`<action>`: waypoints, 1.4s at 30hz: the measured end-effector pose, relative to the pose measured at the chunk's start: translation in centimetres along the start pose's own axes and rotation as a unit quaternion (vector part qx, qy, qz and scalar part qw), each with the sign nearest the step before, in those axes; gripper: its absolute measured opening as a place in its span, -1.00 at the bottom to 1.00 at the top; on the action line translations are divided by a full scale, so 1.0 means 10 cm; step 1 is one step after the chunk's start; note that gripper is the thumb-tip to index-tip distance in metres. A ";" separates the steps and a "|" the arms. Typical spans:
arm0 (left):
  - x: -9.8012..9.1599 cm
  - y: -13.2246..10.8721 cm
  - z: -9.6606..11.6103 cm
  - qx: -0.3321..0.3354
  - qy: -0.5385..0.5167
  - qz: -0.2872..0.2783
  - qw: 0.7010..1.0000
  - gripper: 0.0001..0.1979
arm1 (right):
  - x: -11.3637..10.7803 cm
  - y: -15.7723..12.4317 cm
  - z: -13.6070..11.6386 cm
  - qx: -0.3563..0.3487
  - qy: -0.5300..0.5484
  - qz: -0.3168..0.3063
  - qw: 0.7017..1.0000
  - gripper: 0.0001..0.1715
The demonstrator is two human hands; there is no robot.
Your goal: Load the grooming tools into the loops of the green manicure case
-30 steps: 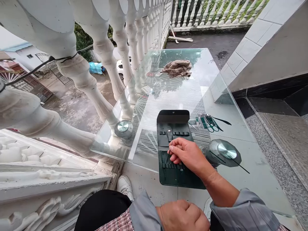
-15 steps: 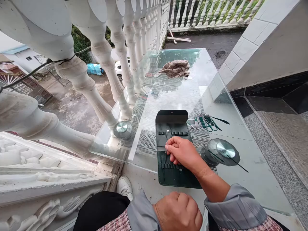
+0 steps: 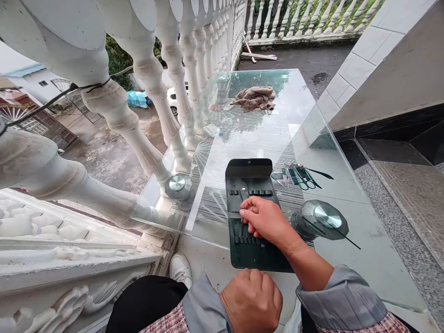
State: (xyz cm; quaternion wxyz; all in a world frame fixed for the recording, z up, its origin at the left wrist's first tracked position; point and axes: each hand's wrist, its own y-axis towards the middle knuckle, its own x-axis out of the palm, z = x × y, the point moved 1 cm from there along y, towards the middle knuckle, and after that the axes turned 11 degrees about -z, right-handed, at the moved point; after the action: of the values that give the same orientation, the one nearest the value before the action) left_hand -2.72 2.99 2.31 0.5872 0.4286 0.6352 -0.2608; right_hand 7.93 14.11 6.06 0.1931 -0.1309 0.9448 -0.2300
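An unfolded dark green manicure case (image 3: 255,262) lies lengthwise on the glass table, with black elastic loops and a snap button inside. My right hand (image 3: 265,219) is over its middle, thumb and fingertips pinched on a thin metal tool (image 3: 242,213) that lies along the case's left side. Which tool this is, I cannot make out. Below the case, near my lap, my left hand (image 3: 251,298) is curled into a fist, its fingertips hidden. Right of the case lie green-handled scissors (image 3: 307,185), nail clippers (image 3: 293,173) and other small tools.
The glass table (image 3: 239,138) rests on faceted supports with round metal caps (image 3: 177,182). Two thin dark sticks (image 3: 342,233) lie over the right cap. A crumpled brown cloth (image 3: 255,98) sits at the far end. White balusters (image 3: 138,122) line the left; stone steps (image 3: 409,185) are on the right.
The right hand keeps its pinch at the same place over the case. My left fist has shifted slightly left and toward me. The whole view has drifted a little.
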 end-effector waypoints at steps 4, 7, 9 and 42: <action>0.00 0.01 0.01 0.006 -0.001 -0.015 1.000 -0.93 | 0.01 -0.01 -0.02 -0.002 -0.010 0.004 1.000 -0.97; 0.00 0.01 0.00 -0.001 -0.007 -0.015 1.000 -0.94 | 0.02 -0.02 -0.03 -0.006 -0.001 0.006 1.000 -0.96; 0.00 0.01 0.00 -0.004 -0.010 -0.012 1.000 -0.95 | 0.02 -0.03 -0.04 -0.011 0.000 0.003 1.000 -0.95; 0.07 -0.01 0.02 0.015 -0.011 -0.049 0.999 -0.96 | -0.06 -0.12 -0.07 -0.061 -0.352 0.020 0.934 -0.76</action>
State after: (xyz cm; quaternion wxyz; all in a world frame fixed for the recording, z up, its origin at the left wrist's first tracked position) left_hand -2.65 2.92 1.55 0.5744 0.4024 0.6451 -0.3034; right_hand 8.33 13.51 7.41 0.5091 -0.1960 0.8313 -0.1069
